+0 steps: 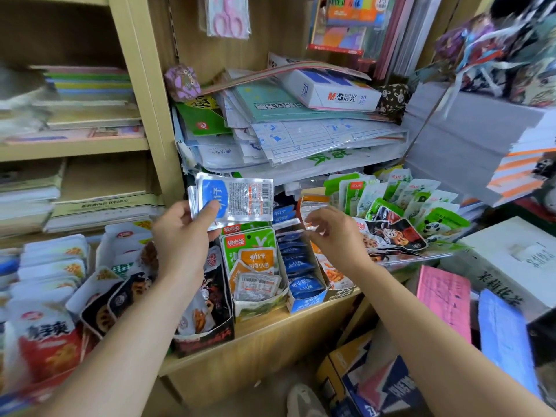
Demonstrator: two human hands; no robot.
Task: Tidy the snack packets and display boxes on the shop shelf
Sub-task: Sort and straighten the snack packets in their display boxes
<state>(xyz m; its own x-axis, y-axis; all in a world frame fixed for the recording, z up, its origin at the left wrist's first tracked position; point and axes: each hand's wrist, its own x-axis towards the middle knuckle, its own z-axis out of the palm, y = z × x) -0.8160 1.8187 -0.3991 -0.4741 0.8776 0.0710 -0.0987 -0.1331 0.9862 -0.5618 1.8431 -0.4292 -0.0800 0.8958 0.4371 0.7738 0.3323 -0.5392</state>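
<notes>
Snack packets (237,200): a small blue-and-silver stack, held up in the air above the display boxes and in front of the paper pile, barcode side showing.
Left hand (180,236): grips the left end of that stack, with the thumb pressed flat on the blue label and the other fingers curled round behind.
Right hand (334,233): hovers over the boxes with its fingers loosely curled and slightly spread. The tips are at the lower edge of an orange-topped packet (311,204), and it is too blurred to tell whether they pinch it or only touch it.
Blue display box (304,302): stands at the front of the shelf (270,335), below the right hand, holding a row of dark blue packets on end.
Green display box (258,308): just left of the blue one and touching it. Green-and-orange packets stand upright inside, and a few lie barcode-up at the front.
Black display box (207,335): left of the green one, at the shelf's edge, partly hidden behind the left forearm.
Panda packets (436,224): green-and-white, fanned loosely in a heap at the right end of the shelf.
Red-and-white packets (45,341): piled at the lower left, beside stacks of pale packets.
Paper pile (301,130): plastic-sleeved stationery stacked on the shelf above, with a white carton (331,91) on top.
</notes>
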